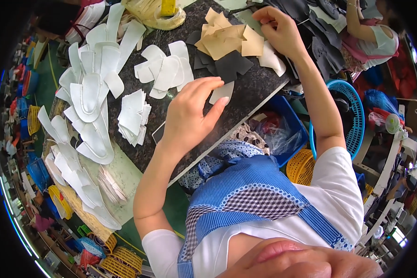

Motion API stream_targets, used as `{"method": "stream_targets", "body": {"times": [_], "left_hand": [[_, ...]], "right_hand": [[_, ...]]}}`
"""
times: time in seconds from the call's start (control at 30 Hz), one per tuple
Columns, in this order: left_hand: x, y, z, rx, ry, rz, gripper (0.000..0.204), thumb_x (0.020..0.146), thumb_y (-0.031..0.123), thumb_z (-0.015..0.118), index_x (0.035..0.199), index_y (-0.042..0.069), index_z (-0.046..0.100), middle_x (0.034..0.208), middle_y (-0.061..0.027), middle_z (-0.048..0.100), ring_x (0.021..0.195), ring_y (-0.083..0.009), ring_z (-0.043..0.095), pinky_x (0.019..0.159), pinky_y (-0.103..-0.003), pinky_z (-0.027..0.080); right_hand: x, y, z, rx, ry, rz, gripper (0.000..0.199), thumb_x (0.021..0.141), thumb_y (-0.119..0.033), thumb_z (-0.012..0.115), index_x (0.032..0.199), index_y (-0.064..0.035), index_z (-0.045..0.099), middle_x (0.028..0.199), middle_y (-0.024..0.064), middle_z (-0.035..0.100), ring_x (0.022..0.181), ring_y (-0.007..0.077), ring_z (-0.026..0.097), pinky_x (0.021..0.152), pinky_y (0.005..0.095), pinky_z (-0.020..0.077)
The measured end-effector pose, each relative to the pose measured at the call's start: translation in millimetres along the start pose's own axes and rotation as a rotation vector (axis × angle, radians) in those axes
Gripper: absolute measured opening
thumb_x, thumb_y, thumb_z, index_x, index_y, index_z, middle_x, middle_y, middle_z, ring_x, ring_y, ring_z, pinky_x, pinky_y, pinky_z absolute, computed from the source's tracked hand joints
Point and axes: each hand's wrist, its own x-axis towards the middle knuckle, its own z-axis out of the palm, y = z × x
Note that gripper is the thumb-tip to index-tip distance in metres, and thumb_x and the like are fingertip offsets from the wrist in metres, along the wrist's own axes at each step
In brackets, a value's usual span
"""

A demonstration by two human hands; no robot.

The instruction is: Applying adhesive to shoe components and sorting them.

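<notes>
My left hand hovers over the dark speckled tabletop, thumb and fingers apart. A small white piece lies on the table beside its fingertips, and I see nothing held. At the far right of the table, my right hand is loosely bent with its thumb apart from the fingers; it appears to hold nothing. Near it are a heap of tan cut pieces, a white curved piece and black cut pieces. White rounded pieces and a stack of white pieces lie left of centre.
Rows of long white curved pieces cover the left side. A yellow container in a plastic bag stands at the far edge. Black pieces pile at far right. A blue bin and blue basket stand below right; other people sit nearby.
</notes>
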Motion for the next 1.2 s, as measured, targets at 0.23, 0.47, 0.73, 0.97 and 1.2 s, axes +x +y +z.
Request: {"method": "stream_targets", "body": {"times": [0.23,0.47,0.73,0.97,1.2], "left_hand": [[71,-52,44,0.283,0.024,0.224,0.036,0.093,0.028,0.061,0.114,-0.001,0.062,0.119,-0.0175,0.063,0.114,-0.0333,0.058,0.098,-0.045,0.043],[75,-48,36,0.381,-0.123,0.118,0.042,0.09,0.028,0.067,0.119,-0.002,0.058,0.111,-0.0167,0.062,0.108,-0.0338,0.059,0.092,-0.045,0.047],[19,3,-1,-0.783,-0.005,-0.449,0.029,0.088,0.005,0.072,0.114,-0.001,0.061,0.094,-0.0059,0.069,0.078,-0.0097,0.067,0.07,-0.023,0.056],[-18,-1,-12,-0.742,0.06,-0.525,0.024,0.093,0.023,0.071,0.096,0.0,0.067,0.084,-0.0045,0.069,0.075,-0.0083,0.067,0.068,-0.022,0.055],[-30,-1,-36,-1.004,-0.413,-0.522,0.031,0.087,0.02,0.077,0.106,0.001,0.06,0.083,-0.0034,0.069,0.072,-0.0078,0.066,0.06,-0.023,0.055]], "right_hand": [[-36,22,9,-0.334,-0.123,-0.299,0.026,0.079,-0.007,0.067,0.105,-0.0081,0.066,0.103,0.0111,0.066,0.108,0.0313,0.062,0.09,0.0441,0.0504],[-13,-35,-38,0.13,0.467,-0.064,0.01,0.095,-0.013,0.061,0.099,-0.0057,0.065,0.082,0.0024,0.063,0.073,0.0139,0.057,0.065,0.0301,0.0473],[-75,-95,38,0.901,-0.236,0.234,0.023,0.097,-0.017,0.065,0.113,-0.0013,0.064,0.088,-0.0002,0.065,0.079,0.0052,0.059,0.071,0.0232,0.0481],[-74,-95,41,0.859,-0.627,0.33,0.019,0.094,-0.019,0.067,0.097,-0.0004,0.069,0.085,-0.0004,0.066,0.081,0.0054,0.063,0.072,0.0204,0.0514],[-67,-127,27,0.839,-1.161,0.355,0.015,0.088,-0.011,0.066,0.083,0.003,0.069,0.068,0.0067,0.068,0.055,0.0097,0.064,0.052,0.021,0.0524]]}}
